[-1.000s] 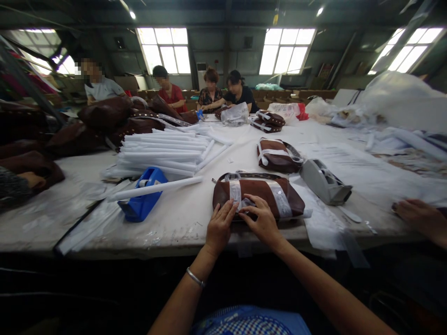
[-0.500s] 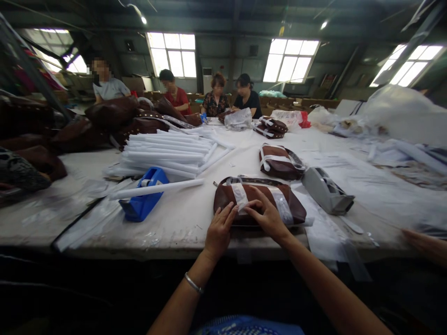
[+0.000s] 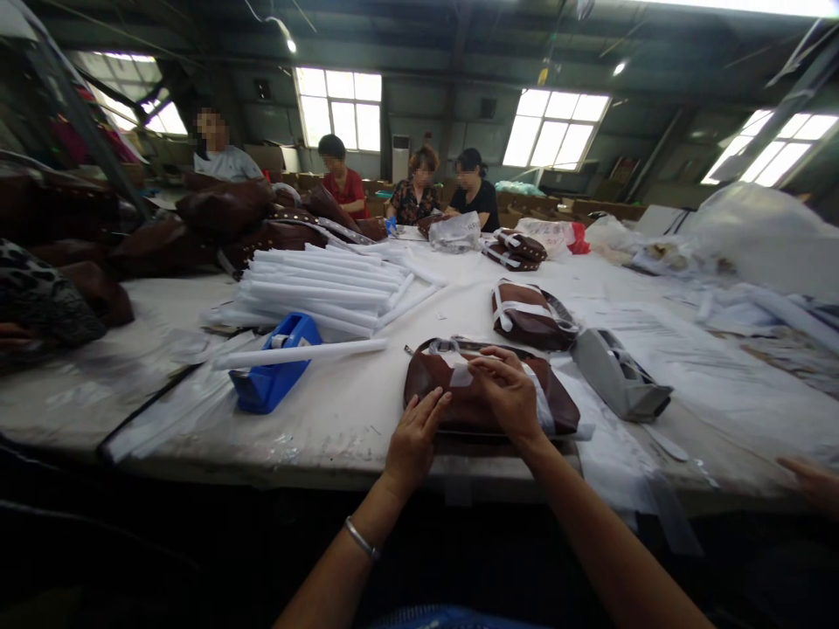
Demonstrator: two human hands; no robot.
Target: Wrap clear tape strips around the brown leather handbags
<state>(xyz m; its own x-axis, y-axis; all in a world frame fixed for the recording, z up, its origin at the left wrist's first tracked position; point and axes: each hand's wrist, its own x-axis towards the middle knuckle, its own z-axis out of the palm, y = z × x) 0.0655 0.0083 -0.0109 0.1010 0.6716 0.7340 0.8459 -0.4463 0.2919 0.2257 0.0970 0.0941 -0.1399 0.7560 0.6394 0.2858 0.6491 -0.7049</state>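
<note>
A brown leather bag (image 3: 436, 371) lies on the table in front of me, with white wrapping at its right side. My left hand (image 3: 416, 432) rests on the bag's lower left front edge, its fingers stretched out. Over the bag's middle, my right hand (image 3: 508, 389) has its thumb and fingers pinched on a white wrapping strip (image 3: 462, 374). The fingers partly hide that strip. Clear plastic (image 3: 444, 346) covers part of the handle at the bag's top. Just right of the bag stands a grey tape dispenser (image 3: 616, 376).
A blue tape dispenser (image 3: 279, 371) has a white roll (image 3: 328, 351) lying across it. Behind are stacked white rolls (image 3: 321, 288) and another wrapped brown bag (image 3: 530, 319). More brown bags (image 3: 223, 218) pile up at left. Another person's hand (image 3: 813, 480) is at the right edge. Several people sit opposite.
My right hand has lifted the strip's lower end up from the bag's front and folded it back. My left hand stays on the bag. The camera view has shifted slightly.
</note>
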